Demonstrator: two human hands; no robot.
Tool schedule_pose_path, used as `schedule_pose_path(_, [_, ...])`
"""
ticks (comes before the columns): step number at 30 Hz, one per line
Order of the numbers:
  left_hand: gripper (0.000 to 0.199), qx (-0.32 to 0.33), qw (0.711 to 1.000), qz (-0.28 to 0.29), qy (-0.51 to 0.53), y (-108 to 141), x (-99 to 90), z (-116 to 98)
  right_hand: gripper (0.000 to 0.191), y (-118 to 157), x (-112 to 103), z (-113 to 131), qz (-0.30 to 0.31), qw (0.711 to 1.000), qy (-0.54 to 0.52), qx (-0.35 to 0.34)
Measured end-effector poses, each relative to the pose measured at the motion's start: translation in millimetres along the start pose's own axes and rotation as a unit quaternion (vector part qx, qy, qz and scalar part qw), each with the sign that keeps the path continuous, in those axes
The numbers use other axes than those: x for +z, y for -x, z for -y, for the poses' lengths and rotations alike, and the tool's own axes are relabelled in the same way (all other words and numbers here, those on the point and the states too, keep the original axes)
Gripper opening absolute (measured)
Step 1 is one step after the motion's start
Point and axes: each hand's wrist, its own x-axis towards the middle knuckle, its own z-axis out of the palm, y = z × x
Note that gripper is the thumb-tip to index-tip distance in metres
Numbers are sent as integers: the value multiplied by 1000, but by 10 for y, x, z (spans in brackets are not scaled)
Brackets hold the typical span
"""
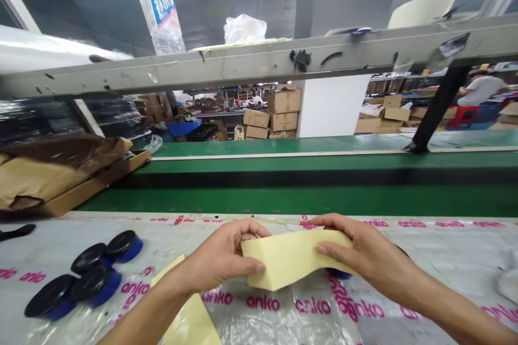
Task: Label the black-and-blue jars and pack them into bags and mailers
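Observation:
Between my two hands a strip of pale yellow paper (287,259) is held above the plastic-covered table. My left hand (230,253) pinches its left end, thumb in front and fingers behind. At the other end my right hand (352,248) grips the strip the same way, and the paper bends slightly there. Another piece of yellow paper (192,323) lies under my left forearm. Behind the strip, near my right hand, a blue object (340,274) shows only in part. Several round blue jars with black lids (97,283) stand to the left.
Clear plastic sheeting printed "anko" (263,303) covers the work surface. Beyond it runs a green conveyor belt (283,199). A cardboard box with brown paper (60,172) sits at left. A metal shelf rail (243,59) crosses overhead, carrying a water bottle (162,11). A person (481,89) sits far right.

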Motion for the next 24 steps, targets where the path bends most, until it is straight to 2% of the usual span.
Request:
schedule_pose_path(3, [45,-1,996,-37,81,46,78,-6,32,-40,-40,16,-26,999,24,-8])
schedule_pose_path(7, [50,2,993,-77,90,88,197,-84,30,-132,-33,-29,-97,985,130,-58])
schedule_pose_path(10, [52,19,987,-119,106,91,255,-94,29,-152,22,-35,-197,943,222,-153])
schedule_pose_path(12, [52,27,979,-168,110,75,295,-54,29,-111,97,35,-270,907,236,-222])
schedule_pose_path(13, [50,32,975,-194,108,62,319,-28,27,-76,148,93,-286,897,228,-249])
schedule_pose_path(14, [47,37,970,-213,107,47,345,-3,24,-36,207,160,-281,899,209,-263])
schedule_pose_path(15, [45,44,967,-226,107,32,373,16,22,4,270,230,-252,914,181,-262])
schedule_pose_path(17, [44,60,964,-235,112,4,429,27,20,65,398,352,-169,952,119,-226])
schedule_pose_path(19, [48,67,963,-229,125,-17,478,8,24,81,503,418,-116,976,66,-175])
schedule_pose_path(21, [51,66,963,-220,140,-30,514,-13,28,55,567,420,-95,985,18,-144])
schedule_pose_path(24, [54,65,964,-204,160,-47,539,5,24,-16,593,352,-70,989,-79,-105])
